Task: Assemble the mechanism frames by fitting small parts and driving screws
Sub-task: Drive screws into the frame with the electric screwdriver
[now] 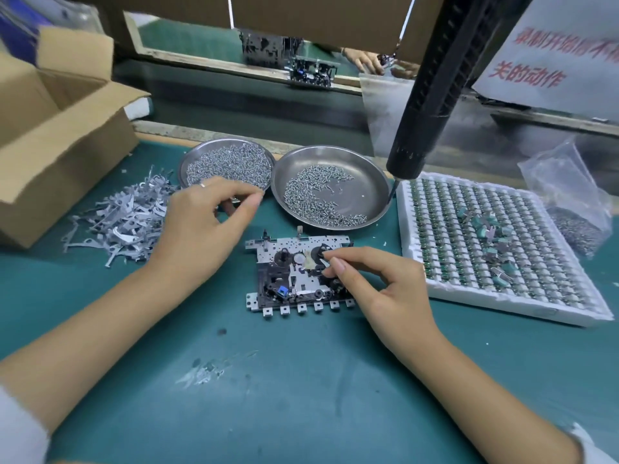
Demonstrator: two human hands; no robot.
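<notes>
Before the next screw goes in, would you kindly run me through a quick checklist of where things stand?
1. Mechanism frame flat on the green mat: ok.
2. Small metal part pinched by the right hand over the frame: ok; whether it is seated: cannot tell.
3. Left hand at the rim of the fuller screw dish, fingertips pinched; screw picked: cannot tell.
4. Second screw dish stocked: ok.
5. Hanging screwdriver in hand: not ok, neither hand holds it.
</notes>
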